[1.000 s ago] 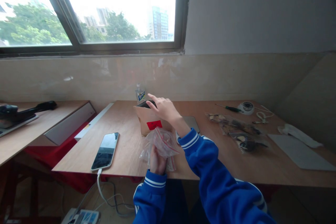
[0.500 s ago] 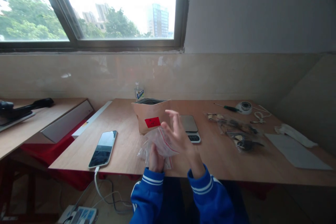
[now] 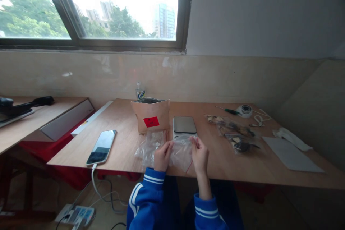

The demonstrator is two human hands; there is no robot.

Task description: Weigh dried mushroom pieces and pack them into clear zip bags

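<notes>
Two hands (image 3: 201, 155); one held bag (image 3: 181, 155)

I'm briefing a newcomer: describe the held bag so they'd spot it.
Find the wooden table below the window. Near its front edge, before the scale, the left hand and right hand hold a clear bag with a red line. Unlike the bags lying to its left, it stretches between both hands.

- Left hand (image 3: 162, 156): thumb and fingers pinched together, tips angled inward.
- Right hand (image 3: 201, 154): likewise pinched, its tips slightly farther forward.
- The hands face each other, near but apart.
- Right wrist (image 3: 204, 187): bare.
- Left arm (image 3: 147, 201) and right arm (image 3: 210, 214): blue-sleeved, reaching forward, slanting inward.
</notes>
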